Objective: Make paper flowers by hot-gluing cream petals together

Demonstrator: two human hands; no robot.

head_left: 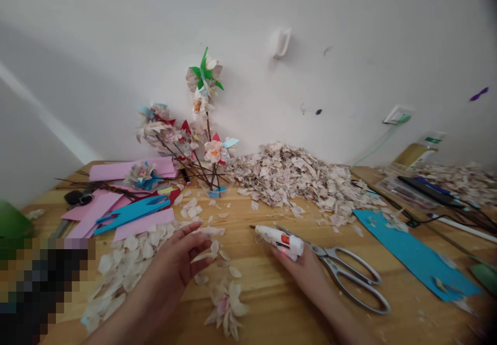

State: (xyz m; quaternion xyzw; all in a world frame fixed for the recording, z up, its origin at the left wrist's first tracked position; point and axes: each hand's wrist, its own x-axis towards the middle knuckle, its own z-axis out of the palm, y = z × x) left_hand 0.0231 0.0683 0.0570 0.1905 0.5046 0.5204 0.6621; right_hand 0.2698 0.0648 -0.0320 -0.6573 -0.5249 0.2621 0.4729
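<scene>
My right hand is wrapped around a white hot glue gun, its nozzle pointing left and a small red light glowing on it. My left hand hovers low over the table, fingers loosely curled and apart. Pale dried petals lie by its fingertips; I cannot tell whether it touches them. Between my forearms rests a petal flower with a pinkish centre. Silver-handled scissors lie just right of the glue gun, their blades partly hidden behind it. More loose petals spread under and left of my left arm.
Handmade flowers on twigs stand against the wall. A heap of dried petals sits behind the glue gun. Pink paper and blue strips lie left; a blue sheet, cables and a bottle are right.
</scene>
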